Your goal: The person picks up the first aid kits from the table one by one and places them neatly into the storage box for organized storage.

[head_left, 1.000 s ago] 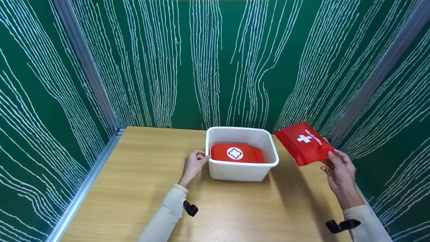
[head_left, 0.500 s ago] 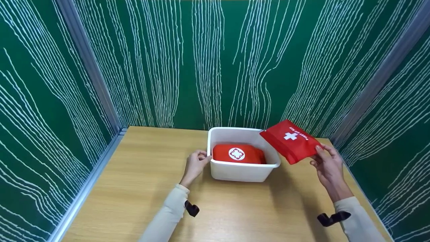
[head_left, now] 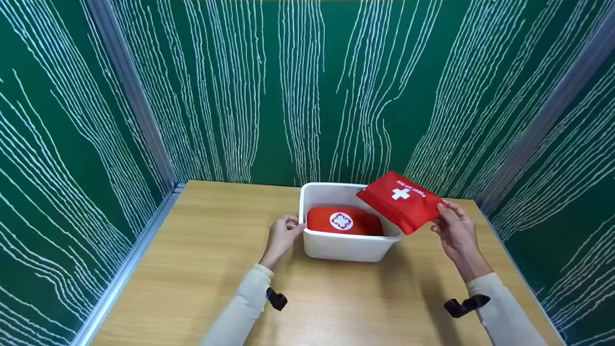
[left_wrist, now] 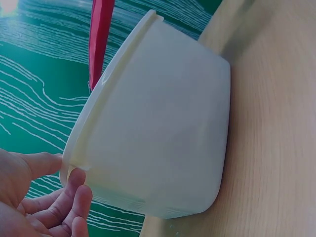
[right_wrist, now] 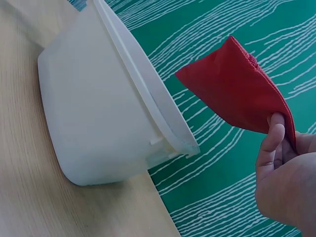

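My right hand [head_left: 457, 234] pinches a corner of a flat red first aid pouch [head_left: 401, 201] with a white cross and lettering. In the head view the pouch covers part of the right rim of a white plastic bin [head_left: 343, 249]; the right wrist view shows the pouch [right_wrist: 237, 91] held above that rim. Inside the bin lies a red first aid case [head_left: 319, 221] with a round white emblem. My left hand [head_left: 281, 238] pinches the bin's near-left rim corner between thumb and fingers, as the left wrist view also shows.
The bin stands on a wooden table [head_left: 216, 230] close to its back edge. Green panels [head_left: 274, 96] with white wavy lines rise behind and on both sides, joined by grey metal posts [head_left: 134, 91]. A black wrist mount [head_left: 467, 305] sits on each sleeve.
My right hand has carried the red pouch leftward, from beside the bin to over its right side. The left hand keeps its grip on the rim. The head view has shifted slightly.
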`<action>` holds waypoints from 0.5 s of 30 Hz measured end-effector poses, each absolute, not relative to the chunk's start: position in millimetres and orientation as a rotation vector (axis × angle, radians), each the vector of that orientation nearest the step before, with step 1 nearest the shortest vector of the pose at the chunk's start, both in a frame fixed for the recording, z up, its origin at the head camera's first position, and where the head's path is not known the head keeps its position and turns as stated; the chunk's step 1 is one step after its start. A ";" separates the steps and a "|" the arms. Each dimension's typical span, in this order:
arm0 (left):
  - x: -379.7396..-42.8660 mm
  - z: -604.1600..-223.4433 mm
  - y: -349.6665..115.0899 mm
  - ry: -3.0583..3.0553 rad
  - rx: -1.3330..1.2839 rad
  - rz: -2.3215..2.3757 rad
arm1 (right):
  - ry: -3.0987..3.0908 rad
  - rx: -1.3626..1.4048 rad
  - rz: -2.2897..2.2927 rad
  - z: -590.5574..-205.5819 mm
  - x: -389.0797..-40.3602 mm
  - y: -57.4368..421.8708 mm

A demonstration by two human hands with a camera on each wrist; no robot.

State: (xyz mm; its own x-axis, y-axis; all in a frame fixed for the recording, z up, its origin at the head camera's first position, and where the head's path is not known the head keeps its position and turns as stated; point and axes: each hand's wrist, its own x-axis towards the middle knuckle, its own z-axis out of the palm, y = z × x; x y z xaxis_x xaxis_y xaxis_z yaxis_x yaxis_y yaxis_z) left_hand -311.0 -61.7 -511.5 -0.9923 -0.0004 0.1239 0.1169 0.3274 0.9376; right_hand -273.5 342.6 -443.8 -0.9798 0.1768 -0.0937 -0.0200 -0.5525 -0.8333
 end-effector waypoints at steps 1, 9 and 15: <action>-310.9 -511.6 -61.6 -2.472 -0.107 -1.765 | -1.439 -0.255 2.662 -444.0 -274.2 340.8; -310.5 -513.1 -61.1 -2.457 -0.113 -1.767 | -1.566 -0.260 2.643 -446.5 -279.2 328.5; -311.1 -513.3 -61.8 -2.454 -0.123 -1.745 | -1.618 -0.260 2.653 -448.5 -282.5 321.3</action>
State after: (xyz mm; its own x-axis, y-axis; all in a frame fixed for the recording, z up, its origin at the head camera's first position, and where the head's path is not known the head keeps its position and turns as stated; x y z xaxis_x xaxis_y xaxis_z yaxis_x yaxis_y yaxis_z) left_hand -311.1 -61.8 -513.3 -0.9885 -0.0078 0.1508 0.1399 0.3286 0.9340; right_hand -282.5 321.3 -448.5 -0.9858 0.1062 -0.1300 0.0670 -0.4614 -0.8847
